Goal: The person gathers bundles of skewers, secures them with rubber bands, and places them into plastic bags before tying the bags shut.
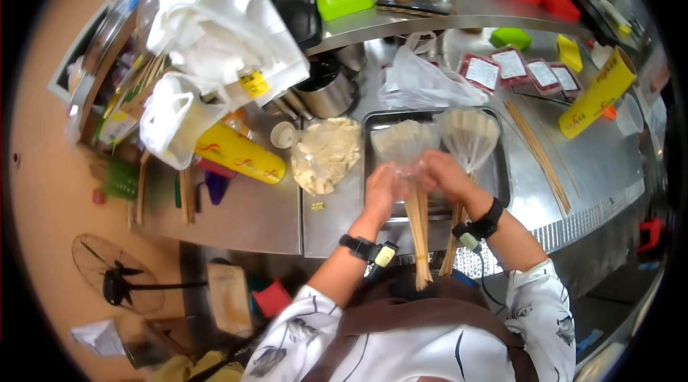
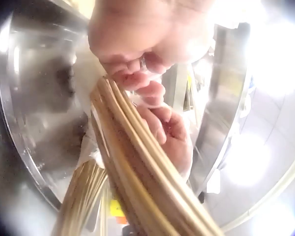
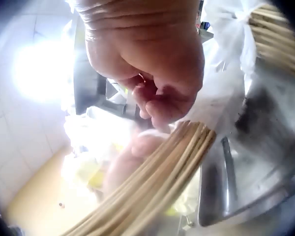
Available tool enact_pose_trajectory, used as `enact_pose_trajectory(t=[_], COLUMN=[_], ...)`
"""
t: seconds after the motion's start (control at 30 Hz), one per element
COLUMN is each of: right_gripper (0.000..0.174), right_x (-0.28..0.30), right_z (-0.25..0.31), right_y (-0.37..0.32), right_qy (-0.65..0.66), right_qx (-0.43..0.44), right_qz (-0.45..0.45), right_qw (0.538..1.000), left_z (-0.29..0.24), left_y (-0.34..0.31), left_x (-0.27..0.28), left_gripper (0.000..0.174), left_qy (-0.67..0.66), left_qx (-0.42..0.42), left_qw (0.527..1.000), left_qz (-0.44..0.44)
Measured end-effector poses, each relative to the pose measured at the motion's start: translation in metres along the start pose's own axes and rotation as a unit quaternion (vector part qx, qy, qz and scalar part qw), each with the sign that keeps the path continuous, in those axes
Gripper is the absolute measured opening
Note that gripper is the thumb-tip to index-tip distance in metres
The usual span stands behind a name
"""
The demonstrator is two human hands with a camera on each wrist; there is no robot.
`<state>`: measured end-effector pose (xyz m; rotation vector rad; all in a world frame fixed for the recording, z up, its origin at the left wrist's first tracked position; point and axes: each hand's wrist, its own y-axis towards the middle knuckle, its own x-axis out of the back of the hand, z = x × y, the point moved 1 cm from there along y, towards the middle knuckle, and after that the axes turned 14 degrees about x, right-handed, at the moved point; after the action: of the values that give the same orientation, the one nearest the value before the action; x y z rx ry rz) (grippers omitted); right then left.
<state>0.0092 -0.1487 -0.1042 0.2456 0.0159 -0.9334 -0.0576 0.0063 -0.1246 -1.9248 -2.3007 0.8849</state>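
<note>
At the near side of a metal tray (image 1: 503, 188), both hands meet at the neck of a clear plastic bag (image 1: 405, 140) that covers the pale food end of a bundle of wooden skewers (image 1: 418, 239). My left hand (image 1: 383, 187) pinches the plastic on one side with curled fingers, and my right hand (image 1: 447, 175) pinches it on the other. The bare sticks (image 3: 152, 182) hang toward my body, below the fingers. Beside them lies a second bagged bundle (image 1: 471, 131), its plastic gathered and knotted around the sticks.
Left of the tray lies a bag of pale food pieces (image 1: 327, 155), with a steel pot (image 1: 328, 88) behind. Loose skewers (image 1: 537, 156), labelled packs (image 1: 480, 72) and a yellow tube (image 1: 598, 93) are at the right. White bags (image 1: 215, 38) stand at the left.
</note>
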Motion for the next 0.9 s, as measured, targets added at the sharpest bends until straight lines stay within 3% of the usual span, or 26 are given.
enact_pose_trajectory(t=[0.07, 0.13, 0.2, 0.23, 0.3, 0.4, 0.6, 0.67, 0.73, 0.87, 0.9], right_gripper=[0.014, 0.017, 0.017, 0.017, 0.017, 0.017, 0.019, 0.021, 0.021, 0.019, 0.019], right_x=[0.011, 0.017, 0.022, 0.023, 0.027, 0.02, -0.002, -0.011, -0.023, -0.025, -0.026], right_z=[-0.007, -0.01, -0.016, -0.017, -0.016, -0.014, 0.017, 0.026, 0.036, 0.03, 0.034], right_y=[0.004, 0.004, 0.002, -0.001, -0.002, -0.011, -0.019, -0.02, -0.021, -0.029, -0.029], right_qy=[0.175, 0.167, 0.099, 0.098, 0.073, 0.051, -0.004, -0.203, -0.184, -0.27, -0.261], right_qx=[-0.087, -0.107, -0.139, -0.141, -0.133, -0.103, -0.099, 0.09, 0.137, 0.171, 0.19], right_qz=[-0.039, -0.037, -0.042, -0.042, -0.04, -0.03, -0.028, 0.07, 0.04, 0.048, 0.045], right_qw=[0.98, 0.979, 0.985, 0.984, 0.988, 0.993, 0.995, 0.972, 0.973, 0.946, 0.945], left_z=[0.0, 0.007, 0.011, 0.016, -0.004, -0.003, -0.026, -0.013, -0.016, -0.004, -0.005], left_y=[0.003, 0.011, 0.017, 0.017, 0.001, -0.007, -0.021, -0.007, -0.01, -0.011, -0.012], left_x=[0.001, 0.01, 0.018, 0.022, 0.016, 0.019, 0.003, 0.005, -0.003, -0.001, -0.003], left_gripper=[0.029, 0.033, 0.032, 0.032, 0.03, 0.028, 0.038, 0.033, 0.021, 0.027, 0.02], left_qy=[-0.077, -0.035, 0.176, 0.175, 0.073, 0.038, 0.093, 0.225, 0.324, 0.362, 0.336], left_qx=[0.041, 0.042, -0.099, -0.097, 0.013, 0.048, 0.008, -0.042, -0.06, -0.138, -0.124], left_qw=[0.996, 0.998, 0.979, 0.98, 0.997, 0.998, 0.994, 0.972, 0.944, 0.917, 0.931], left_qz=[0.011, 0.011, 0.004, 0.005, -0.025, -0.031, 0.061, 0.055, 0.023, 0.09, 0.075])
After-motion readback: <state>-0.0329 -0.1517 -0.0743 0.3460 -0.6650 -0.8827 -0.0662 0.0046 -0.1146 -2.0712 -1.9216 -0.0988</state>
